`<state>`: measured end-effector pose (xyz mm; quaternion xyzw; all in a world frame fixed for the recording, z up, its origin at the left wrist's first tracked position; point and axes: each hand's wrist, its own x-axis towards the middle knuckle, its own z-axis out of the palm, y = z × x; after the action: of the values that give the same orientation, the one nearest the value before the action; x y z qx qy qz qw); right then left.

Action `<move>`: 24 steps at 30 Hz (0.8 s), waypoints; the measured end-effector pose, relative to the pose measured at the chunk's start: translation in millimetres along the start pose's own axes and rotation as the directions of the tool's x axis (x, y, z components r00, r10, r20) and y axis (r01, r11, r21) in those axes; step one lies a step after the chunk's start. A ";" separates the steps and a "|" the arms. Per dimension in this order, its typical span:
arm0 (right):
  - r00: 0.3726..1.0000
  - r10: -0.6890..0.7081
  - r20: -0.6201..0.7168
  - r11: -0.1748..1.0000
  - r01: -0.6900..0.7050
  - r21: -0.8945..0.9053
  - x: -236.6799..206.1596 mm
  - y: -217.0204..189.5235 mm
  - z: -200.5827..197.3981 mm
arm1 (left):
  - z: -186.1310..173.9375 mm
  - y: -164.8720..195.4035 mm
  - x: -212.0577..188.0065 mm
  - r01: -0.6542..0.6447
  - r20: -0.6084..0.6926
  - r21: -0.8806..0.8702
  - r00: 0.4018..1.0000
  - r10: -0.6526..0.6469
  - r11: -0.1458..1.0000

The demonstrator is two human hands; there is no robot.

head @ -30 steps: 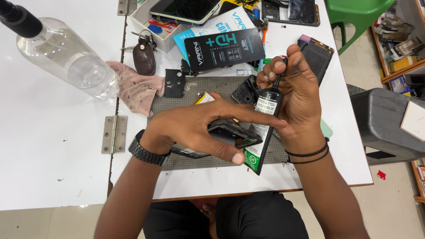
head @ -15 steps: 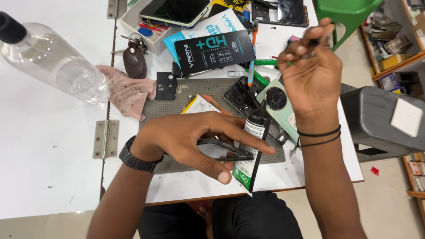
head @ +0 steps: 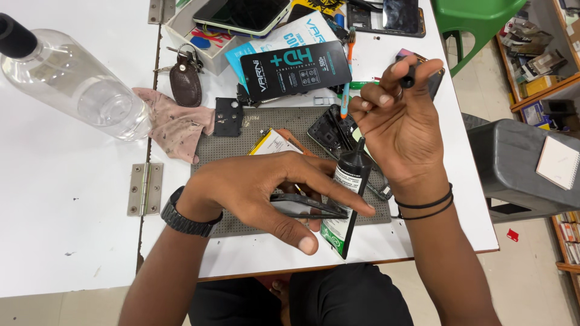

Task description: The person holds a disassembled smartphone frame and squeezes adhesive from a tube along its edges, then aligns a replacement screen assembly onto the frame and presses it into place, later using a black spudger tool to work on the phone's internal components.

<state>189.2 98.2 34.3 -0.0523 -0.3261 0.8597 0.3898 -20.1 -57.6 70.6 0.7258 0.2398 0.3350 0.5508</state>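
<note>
My left hand (head: 266,193) grips a dark phone screen panel (head: 308,205) by its edges and also steadies a black glue tube (head: 349,187) that stands tilted with its thin nozzle up. My right hand (head: 399,121) is raised above the tube and pinches the tube's small black cap (head: 409,78) between thumb and fingers. Both hands are over a grey perforated work mat (head: 241,145). An opened phone frame (head: 332,130) lies on the mat behind the tube. A phone battery (head: 272,143) lies beside it.
A clear plastic bottle (head: 72,90) lies at the far left. A pink cloth (head: 172,124), a key fob (head: 185,81), a black screen-protector box (head: 296,69), phones (head: 241,12) and a toothbrush (head: 348,66) crowd the back. A grey bin (head: 519,163) and green chair (head: 477,18) stand right.
My right hand has pulled the cap off the glue tube and lifted away to the right. My left hand keeps hold of the screen panel and tube.
</note>
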 end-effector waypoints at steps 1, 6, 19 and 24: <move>1.000 -0.001 -0.005 1.000 0.001 -0.007 -0.5 -0.3 -0.2 | 0.4 0.0 0.5 0.010 -0.004 -0.017 1.000 -0.010 1.000; 1.000 -0.007 -0.004 1.000 0.007 -0.019 -0.6 -0.1 0.4 | 0.3 0.7 0.2 -0.021 0.004 0.028 1.000 0.021 0.999; 1.000 0.028 0.005 0.999 -0.028 0.034 -2.4 -0.6 -0.2 | 2.0 0.8 0.6 0.004 -0.004 0.047 1.000 -0.004 0.999; 0.999 0.039 -0.005 0.998 -0.038 0.046 -2.3 -0.3 1.6 | 2.1 0.4 -0.6 -0.009 0.003 0.044 1.000 0.009 0.999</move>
<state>190.5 95.9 35.3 -0.0523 -0.3042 0.8740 0.3753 -18.9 -59.5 70.5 0.7395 0.2431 0.3309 0.5335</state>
